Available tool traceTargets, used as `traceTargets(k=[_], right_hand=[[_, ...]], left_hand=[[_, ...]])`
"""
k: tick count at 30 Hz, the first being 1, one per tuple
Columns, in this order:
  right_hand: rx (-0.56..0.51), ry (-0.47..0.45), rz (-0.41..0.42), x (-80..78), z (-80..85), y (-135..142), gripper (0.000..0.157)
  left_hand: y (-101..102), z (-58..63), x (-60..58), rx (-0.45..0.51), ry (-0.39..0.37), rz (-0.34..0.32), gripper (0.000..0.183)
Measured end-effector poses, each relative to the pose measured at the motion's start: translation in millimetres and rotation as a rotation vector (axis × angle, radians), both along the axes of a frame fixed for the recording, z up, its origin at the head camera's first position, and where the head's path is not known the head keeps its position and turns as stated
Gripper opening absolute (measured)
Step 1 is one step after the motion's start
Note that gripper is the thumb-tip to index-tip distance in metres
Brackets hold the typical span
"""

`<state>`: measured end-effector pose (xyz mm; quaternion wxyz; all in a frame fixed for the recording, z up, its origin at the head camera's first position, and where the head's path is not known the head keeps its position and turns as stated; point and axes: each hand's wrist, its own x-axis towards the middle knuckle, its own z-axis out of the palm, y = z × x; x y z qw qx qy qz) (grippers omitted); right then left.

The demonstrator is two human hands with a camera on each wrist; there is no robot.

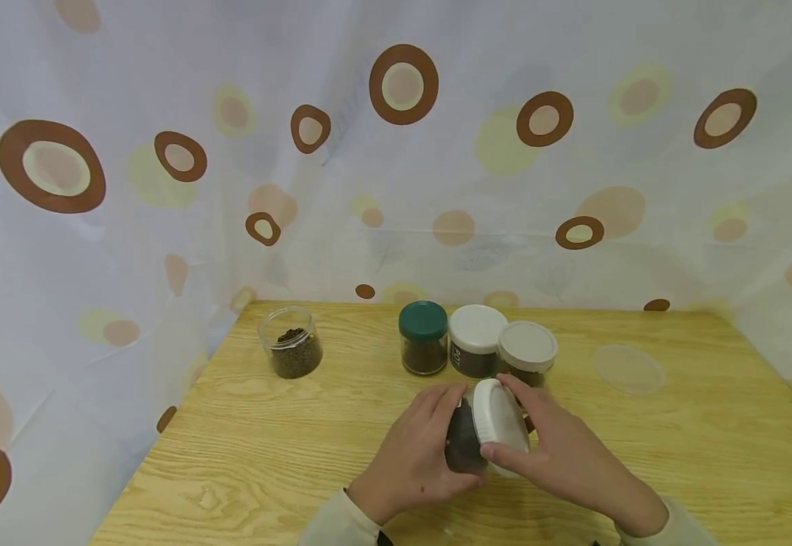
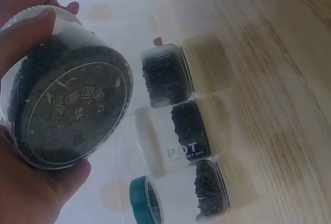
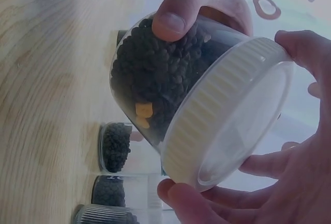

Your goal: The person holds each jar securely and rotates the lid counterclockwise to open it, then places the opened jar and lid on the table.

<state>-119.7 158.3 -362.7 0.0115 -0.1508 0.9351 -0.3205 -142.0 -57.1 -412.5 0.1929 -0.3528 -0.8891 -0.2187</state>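
Between both hands a clear jar (image 3: 150, 69) of dark pellets is tilted on its side, its ribbed white lid (image 3: 222, 110) facing right. My left hand (image 1: 419, 447) grips the jar's body, thumb and fingers around its wall. With my right hand (image 1: 560, 447) I hold the lid by its rim, fingertips spread around the edge. A few yellowish bits show among the pellets, and the round base is visible in the left wrist view. Just behind the hands stand a green-lidded jar (image 1: 423, 337), a white-lidded jar marked POT (image 1: 476, 341) and another white-lidded jar (image 1: 527, 349).
An uncovered clear jar (image 1: 292, 345) partly filled with dark grains stands at the back left of the wooden table (image 1: 253, 455). A thin translucent disc (image 1: 628, 369) lies flat at the right. A patterned curtain (image 1: 341, 174) hangs along the back and sides.
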Motion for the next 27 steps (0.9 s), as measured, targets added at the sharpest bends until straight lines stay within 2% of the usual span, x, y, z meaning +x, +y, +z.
traceTargets(k=[6,14,23,27], right_hand=[[-0.015,0.017,0.013,0.3,-2.0,0,0.088],[-0.051,0.032,0.084,-2.3,-8.1,3,0.083],[-0.138,0.104,0.135,-0.6,-13.8,4,0.080],[-0.143,0.195,0.201,-0.6,-16.4,4,0.085]], left_hand=[[-1,0.6,0.7,0.003,0.001,0.007,0.109],[-3,0.9,1.3,-0.011,0.038,0.014,0.107],[-6,4.4,2.4,0.028,0.031,-0.001,0.105],[-8,4.6,2.6,0.038,0.001,-0.036,0.101]])
